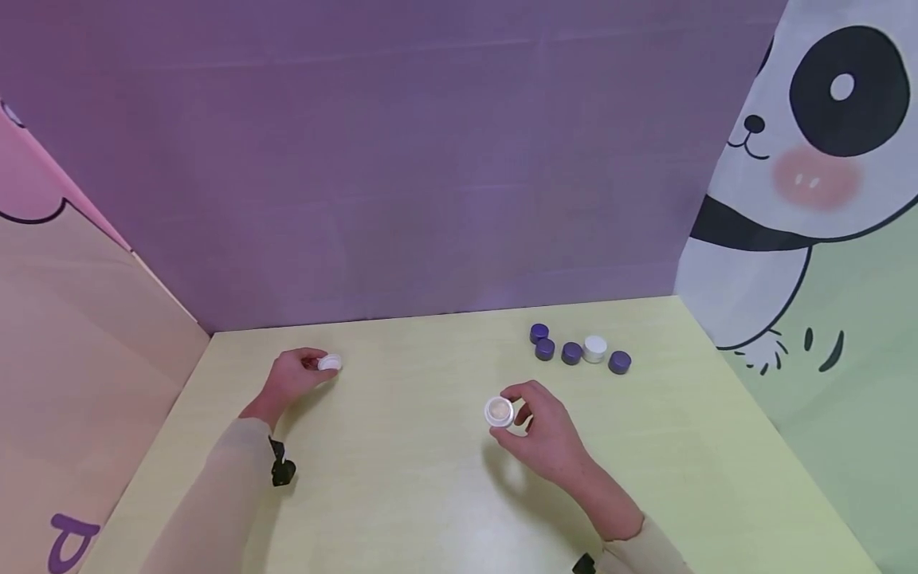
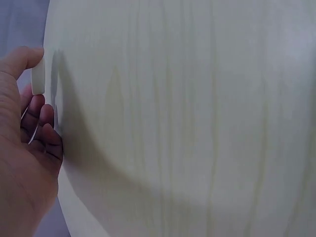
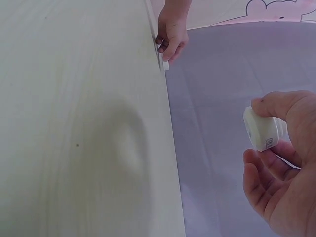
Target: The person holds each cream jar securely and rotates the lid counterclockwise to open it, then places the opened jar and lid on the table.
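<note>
a beige sleeve comes in lowest, leading to the right hand, which is on the near side of the white pot and to its left. its grip is clamped on a small white jar, thumb on the near side, finger on the far side. the jar is held above the worktop, nearer than the white pot and left of it; its mouth points up and tips toward the head camera, base down, so its axis runs roughly upright with some tilt. the left hand, well left of the white pot, has its grip clamped on a white lid just above the worktop; the thin disc shows edge-on in the left wrist view. four purple caps flank the white pot, three to its left and one just to its right. behind the white pot runs the worktop's back edge, against a purple panel; the right edge slants by on its right. a broad stretch of worktop reaches left from the caps to the left hand.
</note>
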A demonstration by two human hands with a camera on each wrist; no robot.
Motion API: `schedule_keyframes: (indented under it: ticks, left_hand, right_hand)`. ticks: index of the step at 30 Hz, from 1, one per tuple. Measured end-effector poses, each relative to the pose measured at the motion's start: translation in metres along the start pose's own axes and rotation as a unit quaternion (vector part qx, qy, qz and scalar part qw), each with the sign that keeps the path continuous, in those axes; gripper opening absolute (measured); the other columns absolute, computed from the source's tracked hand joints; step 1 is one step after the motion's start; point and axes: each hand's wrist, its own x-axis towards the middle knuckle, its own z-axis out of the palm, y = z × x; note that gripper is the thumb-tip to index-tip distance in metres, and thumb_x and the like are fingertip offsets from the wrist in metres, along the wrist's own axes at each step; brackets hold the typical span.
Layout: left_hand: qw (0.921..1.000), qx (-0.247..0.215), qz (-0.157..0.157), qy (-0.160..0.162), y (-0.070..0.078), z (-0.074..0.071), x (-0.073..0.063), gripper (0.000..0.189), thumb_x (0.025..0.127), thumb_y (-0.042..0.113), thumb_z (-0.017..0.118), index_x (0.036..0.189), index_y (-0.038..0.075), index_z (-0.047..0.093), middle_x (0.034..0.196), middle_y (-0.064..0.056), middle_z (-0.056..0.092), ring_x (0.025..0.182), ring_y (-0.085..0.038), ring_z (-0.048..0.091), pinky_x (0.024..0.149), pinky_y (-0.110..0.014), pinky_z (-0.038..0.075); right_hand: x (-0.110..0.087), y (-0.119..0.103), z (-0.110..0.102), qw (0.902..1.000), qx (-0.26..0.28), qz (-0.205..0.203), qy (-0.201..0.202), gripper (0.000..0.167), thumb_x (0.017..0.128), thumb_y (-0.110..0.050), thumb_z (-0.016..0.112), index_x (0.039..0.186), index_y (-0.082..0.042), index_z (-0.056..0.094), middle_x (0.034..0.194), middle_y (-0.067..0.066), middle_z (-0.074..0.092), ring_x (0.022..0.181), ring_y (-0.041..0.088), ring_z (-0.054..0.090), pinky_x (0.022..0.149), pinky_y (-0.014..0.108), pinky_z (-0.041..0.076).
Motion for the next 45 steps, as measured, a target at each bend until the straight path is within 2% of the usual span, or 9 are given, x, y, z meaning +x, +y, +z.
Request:
schedule_keyframes:
  ticks: [12,21,25,29,34,39,42,45]
  left_hand:
    - [0.9997,0.009,-0.001,-0.024,-0.004,-0.002,0.002,0.050,0.085,0.025,0.076,0.121,-0.005,0.060,0.108,-0.018,0.059,0.095,-0.031,0.052,0.082,-0.039,0.045]
    - [0.9984,0.019,0.021,-0.049,0.001,-0.008,0.003,0.058,0.083,0.023,0.077,0.127,-0.006,0.053,0.112,-0.021,0.055,0.098,-0.034,0.051,0.084,-0.043,0.044]
    - [0.9979,0.024,0.048,-0.035,0.000,-0.013,0.001,0.060,0.083,0.019,0.077,0.130,-0.006,0.050,0.116,-0.023,0.054,0.102,-0.037,0.053,0.086,-0.046,0.046]
    - [0.9966,0.014,0.080,-0.011,0.002,-0.018,-0.008,0.058,0.083,0.016,0.077,0.130,-0.007,0.051,0.116,-0.025,0.054,0.104,-0.040,0.054,0.083,-0.047,0.048]
    - [0.9958,0.006,0.091,-0.004,0.011,-0.020,-0.025,0.053,0.087,0.016,0.073,0.131,-0.004,0.052,0.120,-0.024,0.053,0.107,-0.040,0.052,0.083,-0.047,0.047]
    - [0.9898,0.035,0.138,-0.010,0.024,-0.016,-0.042,0.043,0.089,0.010,0.069,0.127,-0.003,0.055,0.116,-0.022,0.056,0.106,-0.040,0.053,0.085,-0.050,0.046]
    - [0.9867,0.049,0.154,-0.017,0.034,-0.008,-0.051,0.038,0.090,0.011,0.068,0.125,-0.001,0.058,0.114,-0.017,0.058,0.106,-0.036,0.054,0.083,-0.047,0.046]
    - [0.9845,0.051,0.165,-0.032,0.047,0.000,-0.060,0.034,0.091,0.012,0.067,0.122,0.001,0.061,0.113,-0.015,0.061,0.105,-0.033,0.055,0.080,-0.043,0.046]
  right_hand:
    - [-0.001,0.002,0.003,1.0000,0.001,0.007,-0.002,0.042,0.071,-0.008,0.086,0.104,-0.016,0.063,0.095,-0.008,0.057,0.070,0.013,0.057,0.060,0.024,0.047]
    - [0.003,0.006,0.003,0.9994,0.021,0.028,0.003,0.039,0.072,-0.008,0.085,0.104,-0.015,0.064,0.096,-0.007,0.059,0.066,0.016,0.055,0.058,0.025,0.045]
    - [0.010,0.010,0.006,0.9991,0.019,0.037,0.011,0.039,0.072,-0.009,0.085,0.105,-0.013,0.064,0.097,-0.006,0.060,0.063,0.014,0.053,0.057,0.025,0.045]
    - [0.021,0.015,0.009,0.9989,0.007,0.043,0.015,0.040,0.073,-0.009,0.084,0.107,-0.010,0.063,0.099,-0.002,0.060,0.059,0.012,0.050,0.054,0.025,0.044]
    - [0.037,0.021,0.011,0.9986,-0.013,0.047,0.021,0.041,0.072,-0.008,0.084,0.107,-0.007,0.062,0.101,0.003,0.061,0.057,0.011,0.049,0.054,0.026,0.045]
    - [0.057,0.030,0.013,0.9982,-0.030,0.048,0.018,0.040,0.074,-0.011,0.083,0.108,-0.006,0.064,0.103,0.006,0.064,0.056,0.011,0.051,0.055,0.028,0.046]
    - [0.068,0.034,0.012,0.9972,-0.044,0.059,0.013,0.040,0.075,-0.014,0.082,0.110,-0.005,0.064,0.106,0.007,0.065,0.057,0.012,0.054,0.057,0.030,0.048]
    - [0.078,0.040,0.011,0.9951,-0.067,0.072,0.012,0.041,0.076,-0.017,0.081,0.112,-0.005,0.065,0.108,0.008,0.066,0.070,0.019,0.061,0.068,0.034,0.050]
